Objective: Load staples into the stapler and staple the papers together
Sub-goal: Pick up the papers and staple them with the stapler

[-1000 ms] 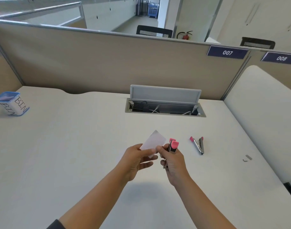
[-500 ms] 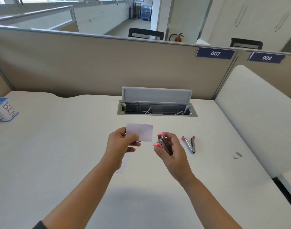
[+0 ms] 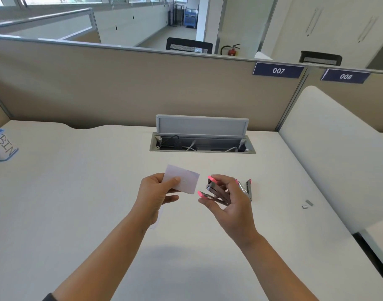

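Head view: left hand [image 3: 155,193] pinching small paper slips [image 3: 183,178], right hand [image 3: 226,199] gripping pink-tipped stapler [image 3: 213,190], both above table [image 3: 77,203].

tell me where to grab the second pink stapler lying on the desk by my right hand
Grip the pink-tipped metal stapler across its two long sides near the middle, coming from above. It lies flat on the white desk, arms splayed in a narrow V, its left part hidden behind the right hand.
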